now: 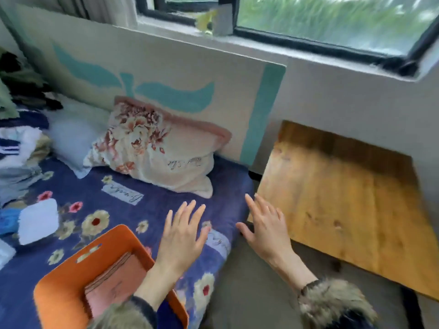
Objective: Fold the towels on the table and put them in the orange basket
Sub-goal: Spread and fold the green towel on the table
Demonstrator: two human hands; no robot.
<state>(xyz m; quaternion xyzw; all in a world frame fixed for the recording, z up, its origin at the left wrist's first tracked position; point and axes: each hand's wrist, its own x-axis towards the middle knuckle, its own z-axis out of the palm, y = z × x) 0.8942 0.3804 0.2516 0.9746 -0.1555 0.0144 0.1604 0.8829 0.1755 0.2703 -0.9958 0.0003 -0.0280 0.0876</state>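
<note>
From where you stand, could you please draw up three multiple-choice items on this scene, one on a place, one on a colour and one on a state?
1. Where does the orange basket stand?
A. On the wooden table
B. On the blue flowered bedspread
C. On the window sill

2. What colour are the folded towels in the basket?
A. Pink
B. Green
C. Black

3. How are the two hands?
A. Both grip a towel
B. Both are open and hold nothing
C. One holds the basket's rim

Answers:
1. B: the basket rests on the blue flowered bedspread, left of the wooden table.
2. A: a pink stack lies inside the orange walls.
3. B: the left hand and the right hand show spread, straight fingers, with nothing in them.
</note>
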